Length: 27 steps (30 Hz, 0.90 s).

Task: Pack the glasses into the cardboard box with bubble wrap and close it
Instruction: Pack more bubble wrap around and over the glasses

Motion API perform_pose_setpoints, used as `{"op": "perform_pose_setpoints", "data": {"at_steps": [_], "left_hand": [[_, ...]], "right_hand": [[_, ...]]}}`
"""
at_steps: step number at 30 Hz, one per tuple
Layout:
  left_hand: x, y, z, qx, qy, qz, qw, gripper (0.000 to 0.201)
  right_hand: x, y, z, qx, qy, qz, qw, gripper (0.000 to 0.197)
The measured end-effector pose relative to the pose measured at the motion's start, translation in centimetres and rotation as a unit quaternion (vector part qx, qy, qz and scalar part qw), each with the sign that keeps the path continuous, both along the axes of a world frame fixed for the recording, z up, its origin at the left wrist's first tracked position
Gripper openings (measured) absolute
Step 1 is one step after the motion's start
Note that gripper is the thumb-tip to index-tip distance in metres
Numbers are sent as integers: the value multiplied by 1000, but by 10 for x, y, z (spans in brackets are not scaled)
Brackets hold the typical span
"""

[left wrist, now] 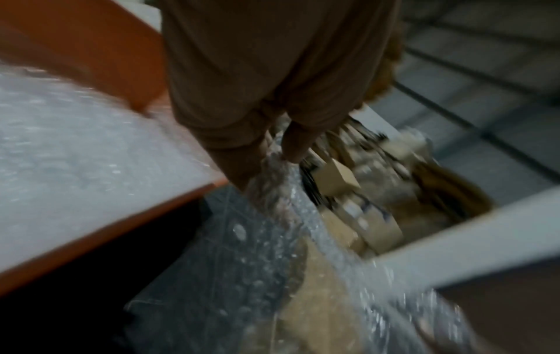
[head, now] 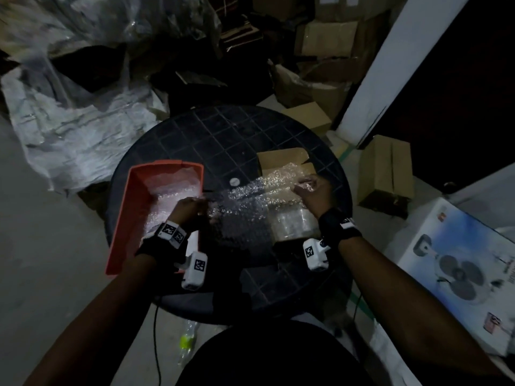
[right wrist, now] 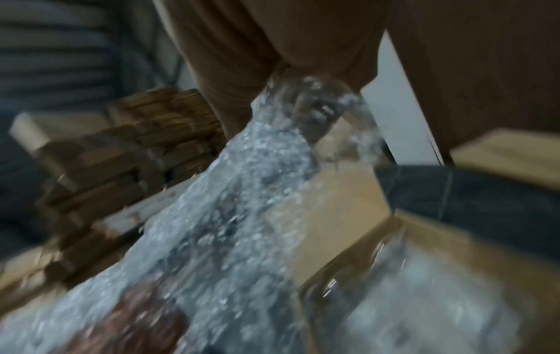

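A clear sheet of bubble wrap (head: 250, 201) is stretched between both hands above the black round table (head: 223, 135). My left hand (head: 189, 208) pinches its left edge (left wrist: 272, 167) beside the orange bin. My right hand (head: 312, 190) grips its right edge (right wrist: 291, 124) over the open cardboard box (head: 281, 158). Through the wrap, glasses (head: 292, 221) show inside the box, seen blurred in the right wrist view (right wrist: 394, 275). The box flaps (right wrist: 339, 206) stand open.
An orange plastic bin (head: 131, 207) lined with more bubble wrap (left wrist: 75, 155) stands at the table's left. Cardboard boxes (head: 386, 174) and plastic sheeting (head: 78, 129) crowd the floor behind and to the right. A fan carton (head: 457, 271) lies at the right.
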<state>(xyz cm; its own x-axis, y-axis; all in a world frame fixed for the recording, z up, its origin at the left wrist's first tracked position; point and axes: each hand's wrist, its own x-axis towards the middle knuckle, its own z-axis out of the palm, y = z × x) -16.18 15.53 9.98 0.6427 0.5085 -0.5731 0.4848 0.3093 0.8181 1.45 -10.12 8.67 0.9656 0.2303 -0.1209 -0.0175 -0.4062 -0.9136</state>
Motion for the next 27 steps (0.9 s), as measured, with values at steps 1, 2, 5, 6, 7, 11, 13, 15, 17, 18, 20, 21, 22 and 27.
{"op": "perform_pose_setpoints", "data": {"at_steps": [1,2,5,6,7,11,13,15,17,18,20,21,22,27], "left_hand": [[5,-8,-1,9,-3,-11,1000,18],[11,-19,-2,13,-20,-13,1000,26],[24,-50,-22,7,-14,-27,1000,33],[28,-56,-35,-16,-4,-17,1000,29],[31,-57,-46,-45,11,-3,999,19],[36,-58,-86,104,134,-77,982,30],[32,-72,-81,229,199,-151,941,36],[29,-88,-77,332,239,-292,865,60],[35,-96,-74,403,225,-373,805,73],[42,-101,-72,416,183,-370,810,74],[63,-114,-66,415,53,-326,848,75],[76,-121,-61,410,7,-306,859,78],[90,-127,-61,397,-24,-301,867,84],[150,-134,-51,174,-36,-294,939,65]], "right_hand": [[3,-4,2,-11,-23,3,1000,16],[4,-6,5,-22,-43,7,999,17],[5,-13,10,-81,-126,38,988,22],[5,-14,10,-102,-153,60,981,23],[4,-15,8,-118,-169,84,975,23],[10,-24,-3,-115,-135,86,980,24],[20,-36,-2,-85,-67,37,993,25],[33,-51,-5,-80,-31,37,996,25],[46,-61,-8,-94,-27,90,991,22],[52,-65,-9,-95,-21,121,988,18],[60,-67,-8,-82,-4,183,980,11],[62,-67,-4,-71,2,209,975,9],[64,-65,1,-57,2,232,971,11],[86,-69,21,16,6,289,957,21]]}}
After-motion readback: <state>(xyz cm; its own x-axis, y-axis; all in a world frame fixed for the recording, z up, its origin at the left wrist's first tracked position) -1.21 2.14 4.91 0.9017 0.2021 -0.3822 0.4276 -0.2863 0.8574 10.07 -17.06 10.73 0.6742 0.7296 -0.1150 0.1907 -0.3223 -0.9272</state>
